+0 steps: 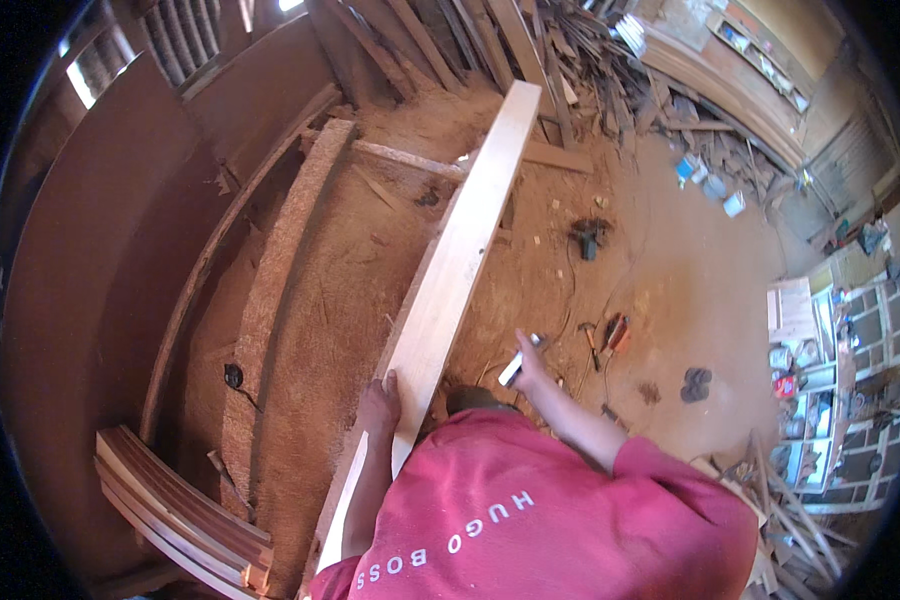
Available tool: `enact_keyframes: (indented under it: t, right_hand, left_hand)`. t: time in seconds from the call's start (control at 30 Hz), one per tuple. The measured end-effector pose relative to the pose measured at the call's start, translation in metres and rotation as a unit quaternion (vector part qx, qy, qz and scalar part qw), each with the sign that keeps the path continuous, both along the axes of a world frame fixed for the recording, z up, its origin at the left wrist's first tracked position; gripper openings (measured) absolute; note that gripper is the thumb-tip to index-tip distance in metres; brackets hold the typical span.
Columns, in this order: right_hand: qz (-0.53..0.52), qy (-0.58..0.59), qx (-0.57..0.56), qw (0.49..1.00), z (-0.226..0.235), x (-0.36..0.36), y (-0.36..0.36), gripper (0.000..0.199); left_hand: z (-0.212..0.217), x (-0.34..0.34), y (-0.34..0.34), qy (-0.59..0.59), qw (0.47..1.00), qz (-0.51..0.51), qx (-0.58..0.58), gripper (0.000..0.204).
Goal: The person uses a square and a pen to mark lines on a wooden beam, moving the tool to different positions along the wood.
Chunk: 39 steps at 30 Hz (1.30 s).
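A long pale wooden plank point(450, 260) runs from the far scrap pile down to my body, lying across a sawdust-covered bench point(320, 300). My left hand point(378, 396) grips the plank's near part, fingers curled over its left edge. To the right of the plank, my right hand point(532, 365) is raised over the floor and holds a small white and dark object point(512, 370); I cannot tell what kind it is. My pink shirt point(530, 530) fills the lower middle of the view.
Curved wooden boards point(180, 510) are stacked at lower left, and large brown panels point(90, 250) stand at left. Scrap wood point(570, 50) piles up at the back. A power tool point(587, 238), hand tools point(602, 335) and sandals point(695, 384) lie on the floor. Cluttered shelves point(820, 360) stand at right.
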State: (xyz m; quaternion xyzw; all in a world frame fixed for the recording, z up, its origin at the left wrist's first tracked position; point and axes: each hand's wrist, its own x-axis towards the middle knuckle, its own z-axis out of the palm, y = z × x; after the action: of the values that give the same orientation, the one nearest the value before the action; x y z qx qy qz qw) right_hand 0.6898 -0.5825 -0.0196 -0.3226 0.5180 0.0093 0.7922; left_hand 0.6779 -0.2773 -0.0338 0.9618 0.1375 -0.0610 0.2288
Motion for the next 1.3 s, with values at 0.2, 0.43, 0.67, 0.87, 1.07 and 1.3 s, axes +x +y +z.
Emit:
enact_keyframes:
  t: [0.2,0.43,0.67,0.87,1.07,1.3]
  right_hand:
    - [0.016,-0.007,-0.113,0.993,-0.051,0.091,-0.003,0.036]
    - [0.017,-0.015,-0.068,0.997,-0.054,0.110,0.008,0.028]
    - [-0.050,-0.030,0.106,0.993,-0.089,0.096,-0.008,0.024]
    - [-0.092,-0.013,0.112,0.989,-0.113,0.072,-0.035,0.028]
    - [-0.008,-0.045,0.052,0.998,-0.080,0.057,-0.029,0.037]
    - [0.252,-0.085,-0.045,0.963,-0.046,0.073,-0.024,0.068]
  left_hand:
    - [-0.010,0.019,-0.016,0.027,0.999,0.020,-0.021,0.068]
    - [-0.021,0.023,-0.003,0.020,0.997,0.001,-0.081,0.068]
    - [-0.063,0.042,0.079,0.097,0.990,-0.102,-0.016,0.065]
    - [-0.029,0.062,0.011,0.185,0.970,0.040,-0.151,0.073]
    - [-0.016,0.063,-0.025,0.149,0.960,0.131,-0.198,0.076]
    - [-0.014,0.056,-0.043,0.080,0.989,0.065,-0.102,0.071]
